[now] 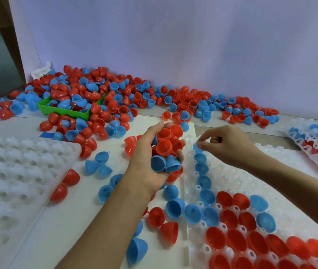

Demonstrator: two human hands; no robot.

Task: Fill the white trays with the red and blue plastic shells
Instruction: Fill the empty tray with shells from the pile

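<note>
An empty white tray (8, 171) of moulded, glossy plastic, dimpled with round sockets, is seen far left of the left hand (154, 162). Behind it and still left of that hand, a green rectangular bin (65, 110) is buried in a heap of shells (115, 94) spread along the white wall (173, 35). Loose shells, smooth hollow half-eggs in red and blue, are scattered on the white tabletop (57, 220) just left of the hand. The left hand is cupped palm up, its fingers curled round a handful of red and blue shells (166, 152). Just right of it, a blue shell (197, 148) is pinched by the right hand (226, 144) between thumb and fingertips over a partly filled white tray (270, 191), where 1 blue column and red rows sit open side up. Far right, stacked filled trays (317, 144) are visible.
</note>
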